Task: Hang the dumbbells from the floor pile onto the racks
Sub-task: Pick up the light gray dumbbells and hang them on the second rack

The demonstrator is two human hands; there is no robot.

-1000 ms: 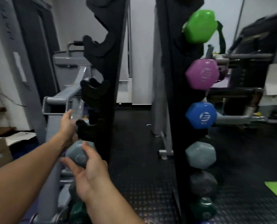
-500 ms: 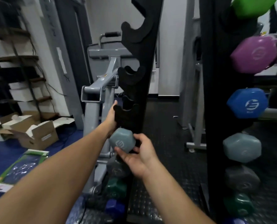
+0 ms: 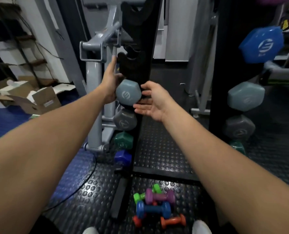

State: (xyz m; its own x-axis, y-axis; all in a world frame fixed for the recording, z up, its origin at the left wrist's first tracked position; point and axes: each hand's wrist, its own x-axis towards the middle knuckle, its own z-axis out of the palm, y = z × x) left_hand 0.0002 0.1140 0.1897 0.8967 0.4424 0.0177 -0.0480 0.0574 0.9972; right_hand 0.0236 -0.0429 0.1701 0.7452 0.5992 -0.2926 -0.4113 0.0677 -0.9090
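Note:
A pale grey-blue dumbbell (image 3: 128, 94) sits in a slot of the left black rack (image 3: 140, 48), above a dark grey one (image 3: 125, 121), a green one (image 3: 123, 141) and a dark blue one (image 3: 122, 157). My left hand (image 3: 110, 80) lies flat against its left side, fingers stretched upward. My right hand (image 3: 153, 100) is open just right of it, palm up, fingertips by the rack post. On the floor lies the pile: green (image 3: 141, 194), purple (image 3: 159, 196), blue (image 3: 153, 209), orange (image 3: 173, 221) and red (image 3: 137, 221) dumbbells.
The right rack (image 3: 224, 65) carries blue (image 3: 261, 43), pale grey-blue (image 3: 245, 96), dark grey (image 3: 239, 127) and green (image 3: 237, 146) dumbbells. A grey machine frame (image 3: 93, 65) stands left of the left rack. Open cardboard boxes (image 3: 32, 98) lie at far left. My shoes (image 3: 201, 227) touch the pile.
The view has tilted down, bringing the floor pile into sight. My right hand has let go of the pale grey-blue dumbbell and opened beside it. The dumbbell now rests in the rack.

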